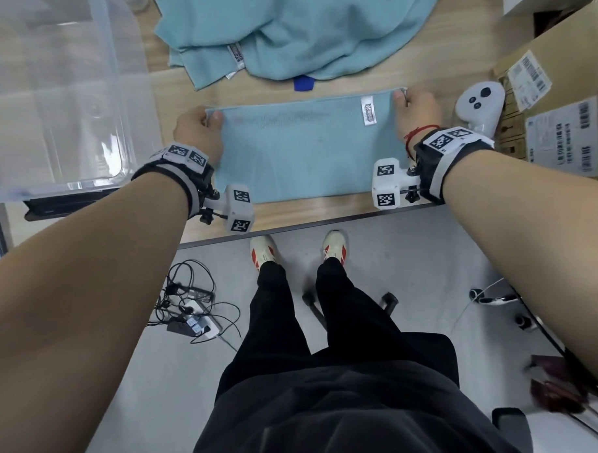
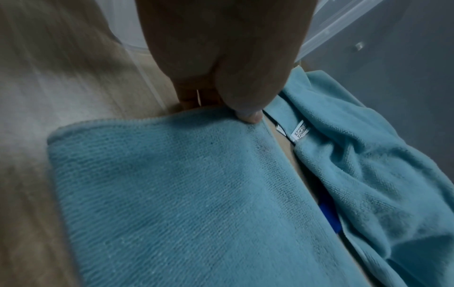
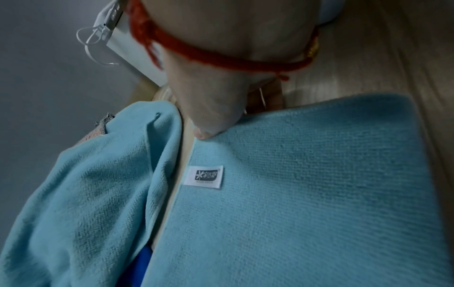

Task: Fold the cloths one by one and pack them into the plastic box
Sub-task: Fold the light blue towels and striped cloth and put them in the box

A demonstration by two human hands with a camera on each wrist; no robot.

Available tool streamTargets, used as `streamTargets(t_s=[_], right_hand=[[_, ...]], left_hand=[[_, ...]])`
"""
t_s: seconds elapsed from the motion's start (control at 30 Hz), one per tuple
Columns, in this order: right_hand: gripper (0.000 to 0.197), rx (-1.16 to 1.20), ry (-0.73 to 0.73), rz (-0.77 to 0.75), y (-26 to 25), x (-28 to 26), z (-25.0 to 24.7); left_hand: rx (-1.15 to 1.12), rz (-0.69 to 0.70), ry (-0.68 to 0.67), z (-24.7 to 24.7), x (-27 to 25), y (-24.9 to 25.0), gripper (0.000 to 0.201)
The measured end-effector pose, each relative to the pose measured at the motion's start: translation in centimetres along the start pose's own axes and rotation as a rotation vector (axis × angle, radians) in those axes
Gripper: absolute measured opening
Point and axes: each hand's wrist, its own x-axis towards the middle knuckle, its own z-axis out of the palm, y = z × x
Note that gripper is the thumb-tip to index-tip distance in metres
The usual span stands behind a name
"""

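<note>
Plastic box (image 1: 117,97) sits at left, ready for packing. Left hand (image 1: 199,131) pinches the cloth (image 1: 305,151) at its far-left corner, right hand (image 1: 417,108) pinches the far-right corner — probably squaring the halved cloth, flat on the table (image 1: 324,208), for another fold.

The wooden table (image 1: 283,211) carries a flat folded cloth (image 1: 301,151) near its front edge. Behind lie crumpled cloths (image 1: 301,33); a clear plastic box (image 1: 49,99) left, a white controller (image 1: 478,106) right.
</note>
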Motion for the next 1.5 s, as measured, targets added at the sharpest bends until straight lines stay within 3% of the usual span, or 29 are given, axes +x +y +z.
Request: streamTargets(t_s=[0.2,0.37,0.5,0.67,0.87,0.93,1.0,1.13,1.2,1.37,1.5], right_hand=[[0.031,-0.133,0.027,0.056,-0.7,0.0,0.2],[0.049,-0.049,0.088,0.128,0.3,-1.1,-1.3],[0.068,-0.032,-0.018,0.136,1.0,-2.1,-0.7],[0.078,-0.146,-0.163,0.17,2.8,-3.8,-0.1],[0.036,-0.155,-0.195,0.085,3.7,-4.6,-0.3],[0.022,-0.096,-0.164,0.077,4.4,-4.4,-0.6],[0.022,0.001,-0.139,0.083,5.1,-4.4,-0.7],[0.056,0.185,-0.134,0.122,5.9,-4.9,-0.7],[0.067,0.16,-0.149,0.153,6.1,-5.3,-0.4],[0.028,0.045,-0.239,0.123,6.3,-6.8,-0.1],[0.029,0.181,-0.228,0.053,5.9,-7.3,-0.7]], left_hand=[[-0.013,-0.067,0.03,0.0,-0.4,0.5,0.023],[-0.067,-0.103,0.097,-0.3,-1.3,2.0,0.041],[-0.022,-0.043,0.194,0.3,-1.9,2.1,0.037],[-0.002,0.243,-0.147,3.3,-5.3,4.7,0.011],[0.174,0.358,-0.407,7.7,-8.2,5.2,0.026],[0.261,0.36,-0.388,8.7,-8.6,4.9,0.034],[0.309,0.349,-0.333,9.1,-9.1,5.0,0.037],[0.343,0.32,-0.307,9.4,-9.6,5.5,0.035],[0.35,0.302,-0.308,9.5,-9.8,5.5,0.035],[0.399,0.264,-0.326,9.8,-10.7,5.6,0.047],[0.41,0.257,-0.308,10.2,-11.3,5.5,0.05]])
